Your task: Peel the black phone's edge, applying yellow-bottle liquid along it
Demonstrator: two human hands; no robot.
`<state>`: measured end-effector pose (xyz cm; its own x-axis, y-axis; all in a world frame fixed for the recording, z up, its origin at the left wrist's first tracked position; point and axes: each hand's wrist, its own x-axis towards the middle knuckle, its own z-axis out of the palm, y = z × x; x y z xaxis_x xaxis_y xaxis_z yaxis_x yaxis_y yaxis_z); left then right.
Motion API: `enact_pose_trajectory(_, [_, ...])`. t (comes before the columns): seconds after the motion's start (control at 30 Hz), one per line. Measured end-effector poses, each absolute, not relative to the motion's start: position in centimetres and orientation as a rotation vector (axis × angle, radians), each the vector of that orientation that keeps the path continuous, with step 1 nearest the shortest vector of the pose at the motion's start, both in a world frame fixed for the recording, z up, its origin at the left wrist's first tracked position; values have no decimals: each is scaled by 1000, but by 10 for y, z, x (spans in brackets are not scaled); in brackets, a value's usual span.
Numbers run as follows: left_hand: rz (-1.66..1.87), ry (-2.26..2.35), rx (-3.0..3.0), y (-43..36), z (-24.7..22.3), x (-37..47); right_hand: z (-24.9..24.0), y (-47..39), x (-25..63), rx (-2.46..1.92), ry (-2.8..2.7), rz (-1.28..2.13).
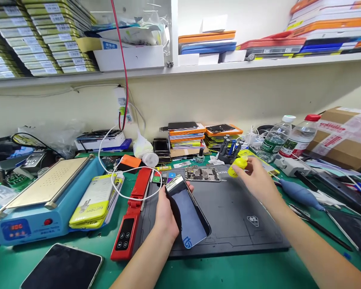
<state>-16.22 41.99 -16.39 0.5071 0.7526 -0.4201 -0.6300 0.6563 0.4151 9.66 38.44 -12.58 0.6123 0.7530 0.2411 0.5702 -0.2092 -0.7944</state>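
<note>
My left hand (167,216) is wrapped round a phone (188,214) with a glossy dark face, tilted above the dark work mat (228,216). A bluish film with a blue mark at its lower corner shows on that face. To the right, the fingers of my right hand (255,176) are closed round a small yellow bottle (238,165) over the mat's back right part. Between the hands, farther back, an opened phone (202,174) with bare inner parts lies on the mat. A red folding tool (128,233) with buttons stands left of my left hand.
On the left are a blue heating plate machine (45,180), yellow battery packs (92,200) and another phone (63,267). Behind the mat are a screwdriver holder (228,150) and stacked boxes (186,138). Water bottles (275,138), a blue air blower (299,193) and a carton (345,136) stand right.
</note>
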Motion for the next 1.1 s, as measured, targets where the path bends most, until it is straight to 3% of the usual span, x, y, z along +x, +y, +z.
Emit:
enact_pose_trajectory(0.07, [836,628,229,419,-164,-162,-119,360,76,-1789,-1102,384])
enact_pose_trajectory(0.13, [839,647,238,419,-164,-161,-112,333,52,-1675,-1141,752])
enact_pose_trajectory(0.23, [833,674,238,416,-161,-161,-105,300,21,-1753,-1260,978])
enact_pose_trajectory(0.53, [800,686,262,413,-159,-161,-98,293,-2,-1960,-1446,927])
enact_pose_trajectory(1.1, [796,645,265,414,-160,-160,-98,297,-5,-1964,-1467,918])
